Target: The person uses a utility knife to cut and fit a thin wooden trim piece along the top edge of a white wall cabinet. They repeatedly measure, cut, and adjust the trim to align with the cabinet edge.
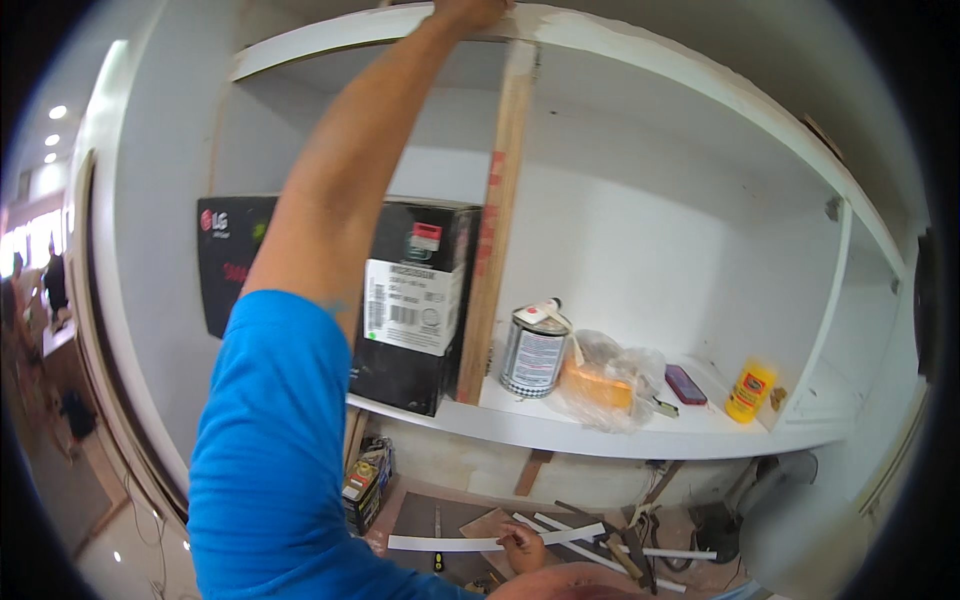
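My left arm, in a blue sleeve, reaches up across the white cabinet [660,160]. At the top rail [590,35] is my left hand [472,10], cut off by the picture's edge, so its fingers are mostly hidden. Low in the middle, my right hand [523,550] is closed on a long, thin white strip [440,544], held roughly level. Behind my raised arm, a large black carton [410,365] with a white label stands in the left compartment. A bare wood upright [490,270] divides it from the right compartment.
On the right shelf are a metal can [535,352], an orange item in a clear plastic bag [597,385], a phone [685,384] and a yellow bottle [750,390]. Below lie a screwdriver [438,555], wood offcuts [625,555] and more white strips [680,553].
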`<state>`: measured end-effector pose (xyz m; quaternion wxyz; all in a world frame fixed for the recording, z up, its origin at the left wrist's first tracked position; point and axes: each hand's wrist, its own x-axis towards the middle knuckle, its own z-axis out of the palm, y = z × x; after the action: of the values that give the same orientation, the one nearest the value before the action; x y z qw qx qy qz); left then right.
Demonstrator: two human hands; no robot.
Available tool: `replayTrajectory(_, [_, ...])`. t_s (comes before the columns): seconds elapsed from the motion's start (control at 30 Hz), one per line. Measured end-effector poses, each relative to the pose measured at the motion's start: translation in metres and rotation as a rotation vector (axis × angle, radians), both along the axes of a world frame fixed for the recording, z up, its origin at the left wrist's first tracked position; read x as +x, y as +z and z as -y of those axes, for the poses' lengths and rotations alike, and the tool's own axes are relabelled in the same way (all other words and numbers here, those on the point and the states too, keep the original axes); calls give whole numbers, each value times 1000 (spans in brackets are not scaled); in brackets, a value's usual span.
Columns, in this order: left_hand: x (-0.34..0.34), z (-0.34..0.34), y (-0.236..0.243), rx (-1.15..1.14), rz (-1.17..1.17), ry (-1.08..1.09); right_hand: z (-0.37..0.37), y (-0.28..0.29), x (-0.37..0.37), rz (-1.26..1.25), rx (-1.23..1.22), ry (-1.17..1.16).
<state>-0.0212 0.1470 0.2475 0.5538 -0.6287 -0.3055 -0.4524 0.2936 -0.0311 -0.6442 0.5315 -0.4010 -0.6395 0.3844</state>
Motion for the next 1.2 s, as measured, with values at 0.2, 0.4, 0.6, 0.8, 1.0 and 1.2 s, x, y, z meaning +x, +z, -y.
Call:
replayTrajectory(0.2, [50,2,11,-65,42,-18,12,-8,13,-73,-5,-125])
replayTrajectory(0.4, [84,26,-24,10,62,-223,15,-36,43,-144,-4,-200])
replayTrajectory(0.6, [94,23,-20,-65,215,-266,16,-39,63,-115,-16,-205])
replayTrajectory(0.8, [95,26,-26,-248,269,-341,21,-55,57,-208,-37,-225])
replayTrajectory(1.0, [109,33,-43,25,197,-162,21,-70,72,-182,-80,-300])
replayTrajectory(1.2, [99,29,-36,58,121,-173,27,-64,82,-143,-78,-298])
